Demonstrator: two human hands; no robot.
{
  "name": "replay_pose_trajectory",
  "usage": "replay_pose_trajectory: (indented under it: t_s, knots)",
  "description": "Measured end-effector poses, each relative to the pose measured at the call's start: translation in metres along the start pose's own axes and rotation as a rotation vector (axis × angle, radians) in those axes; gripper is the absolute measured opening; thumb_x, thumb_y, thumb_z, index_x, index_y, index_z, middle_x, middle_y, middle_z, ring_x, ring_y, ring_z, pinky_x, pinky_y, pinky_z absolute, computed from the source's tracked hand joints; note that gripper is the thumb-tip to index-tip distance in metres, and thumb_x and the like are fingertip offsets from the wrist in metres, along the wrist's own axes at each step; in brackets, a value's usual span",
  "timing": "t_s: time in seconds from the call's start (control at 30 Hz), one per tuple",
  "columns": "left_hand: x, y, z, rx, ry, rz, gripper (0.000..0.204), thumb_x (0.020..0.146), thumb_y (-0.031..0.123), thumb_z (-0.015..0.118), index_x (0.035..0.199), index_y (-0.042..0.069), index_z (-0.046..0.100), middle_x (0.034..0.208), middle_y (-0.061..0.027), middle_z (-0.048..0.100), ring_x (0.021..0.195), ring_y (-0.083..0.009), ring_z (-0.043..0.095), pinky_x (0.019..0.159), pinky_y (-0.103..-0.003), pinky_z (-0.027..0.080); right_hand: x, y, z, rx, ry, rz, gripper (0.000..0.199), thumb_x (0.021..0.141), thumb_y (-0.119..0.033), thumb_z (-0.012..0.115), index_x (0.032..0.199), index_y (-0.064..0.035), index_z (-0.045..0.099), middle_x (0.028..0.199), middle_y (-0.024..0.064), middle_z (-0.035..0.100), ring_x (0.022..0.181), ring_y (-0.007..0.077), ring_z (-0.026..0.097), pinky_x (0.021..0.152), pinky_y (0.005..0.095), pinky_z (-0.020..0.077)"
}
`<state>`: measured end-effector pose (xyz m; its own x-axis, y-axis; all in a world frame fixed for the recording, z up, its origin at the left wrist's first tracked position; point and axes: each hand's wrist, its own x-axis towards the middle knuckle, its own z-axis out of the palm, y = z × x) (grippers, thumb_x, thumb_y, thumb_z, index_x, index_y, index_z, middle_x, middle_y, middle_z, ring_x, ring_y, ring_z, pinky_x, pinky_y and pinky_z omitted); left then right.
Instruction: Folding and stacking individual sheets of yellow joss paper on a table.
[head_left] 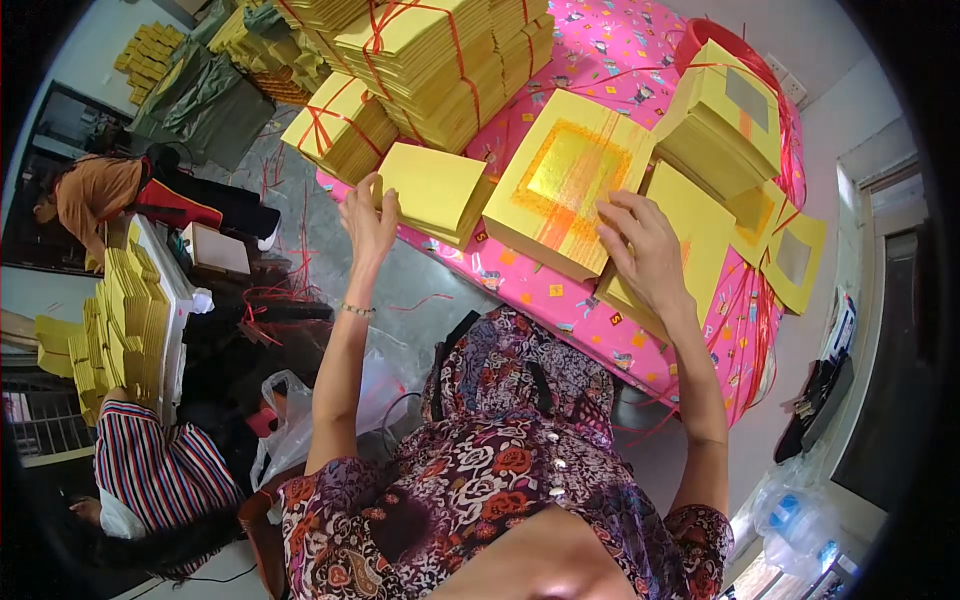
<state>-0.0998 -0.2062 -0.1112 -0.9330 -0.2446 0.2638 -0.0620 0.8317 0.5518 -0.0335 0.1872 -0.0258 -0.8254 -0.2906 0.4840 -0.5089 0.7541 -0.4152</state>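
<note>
A small stack of yellow paper (430, 185) lies at the left edge of the pink-covered table. My left hand (368, 225) grips its left end, fingers curled at the edge and thumb toward the front. To its right is a thick block of yellow paper sheets (545, 215) with a shiny gold square and orange streaks on top. My right hand (645, 250) touches that block's right edge, fingers apart and slightly bent. Under my right wrist lies another yellow stack (700, 225), partly hidden by the hand.
Tall yellow bundles tied with red string (420, 60) stand at the back left. More yellow stacks (725, 115) lean by a red basin (715, 40) at the far right. Red strings (765, 330) hang off the table. Two other people work at left near a white table (175, 300).
</note>
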Motion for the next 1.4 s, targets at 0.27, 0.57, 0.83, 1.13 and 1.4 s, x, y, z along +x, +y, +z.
replay_pose_trajectory:
  t_s: [0.27,0.57,0.83,1.13,1.4]
  knots:
    - [0.003,0.055,-0.022,-0.024,0.166,0.401,0.042,0.088,0.021,0.069,0.127,0.01,0.061,0.119,-0.0149,0.059,0.115,-0.0331,0.05,0.101,-0.045,0.037,-0.009,-0.018,-0.004,-0.037,-0.069,-0.084,0.04,0.077,-0.03,0.079,0.104,-0.0036,0.067,0.106,0.0107,0.064,0.099,0.029,0.062,0.085,0.0409,0.0499]
    - [-0.013,0.136,-0.026,-0.346,-0.422,0.781,0.039,0.075,0.02,0.083,0.111,0.01,0.071,0.112,-0.0079,0.065,0.109,-0.027,0.056,0.097,-0.039,0.044,-0.01,-0.019,0.004,0.077,-0.094,-0.025,0.017,0.08,-0.02,0.076,0.084,-0.0048,0.07,0.085,0.006,0.066,0.083,0.0243,0.063,0.074,0.038,0.0503]
    - [-0.01,0.144,-0.014,-0.346,-0.583,0.812,0.024,0.079,0.02,0.08,0.1,0.01,0.074,0.102,-0.0062,0.065,0.101,-0.026,0.058,0.088,-0.038,0.048,-0.006,-0.016,0.005,0.394,-0.107,0.237,0.015,0.086,-0.016,0.072,0.083,-0.001,0.074,0.079,0.0086,0.066,0.071,0.0207,0.064,0.062,0.0329,0.052]
    - [-0.01,0.142,-0.012,-0.431,-0.594,0.727,0.015,0.082,0.022,0.078,0.091,0.01,0.078,0.096,-0.0074,0.065,0.095,-0.0242,0.06,0.08,-0.036,0.052,-0.008,-0.013,0.007,0.51,-0.129,0.364,0.017,0.087,-0.017,0.071,0.087,-0.001,0.076,0.083,0.0079,0.067,0.069,0.0152,0.065,0.062,0.0284,0.0514]
    - [-0.009,0.146,-0.01,-0.463,-0.583,0.702,0.015,0.083,0.023,0.077,0.089,0.01,0.078,0.093,-0.007,0.065,0.093,-0.0241,0.06,0.078,-0.036,0.051,-0.006,-0.014,0.007,0.514,-0.109,0.373,0.016,0.088,-0.015,0.07,0.085,-0.0007,0.075,0.083,0.0087,0.066,0.068,0.0156,0.064,0.06,0.0293,0.0509]
